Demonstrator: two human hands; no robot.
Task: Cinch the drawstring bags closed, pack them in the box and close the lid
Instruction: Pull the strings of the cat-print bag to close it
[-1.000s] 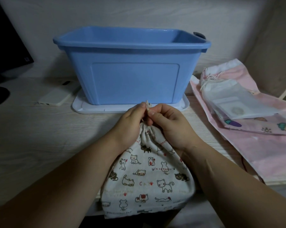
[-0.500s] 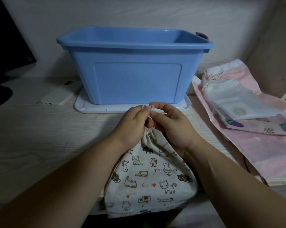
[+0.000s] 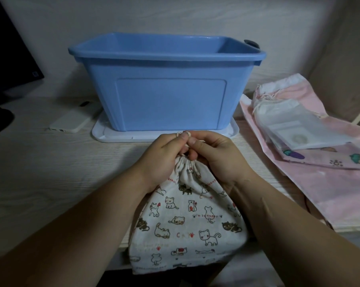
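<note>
The fingers (image 3: 203, 147) have drawn the thin pale drawstring cord (image 3: 180, 133) from upright ends into a small loop. The left hand (image 3: 162, 162) and right hand (image 3: 220, 160) both pinch it above the cinched cat-print cotton bag (image 3: 187, 220), which overhangs the pale wooden worktop (image 3: 40, 172) before the open blue plastic box (image 3: 164, 96). Tying seems nearly done; packing remains.

The box (image 3: 171, 104) stands on its lid (image 3: 113, 136). Left of the lid lies a phone (image 3: 71, 123), further left a monitor (image 3: 7, 59) (only its edge shows). Before the box lies a bag (image 3: 187, 220), its bottom over the front edge of the table (image 3: 51, 172); the left hand (image 3: 162, 160) and right hand (image 3: 218, 158) pinch the cord (image 3: 182, 133) at its neck. A pile of bags (image 3: 319, 162) lies right of the box.
</note>
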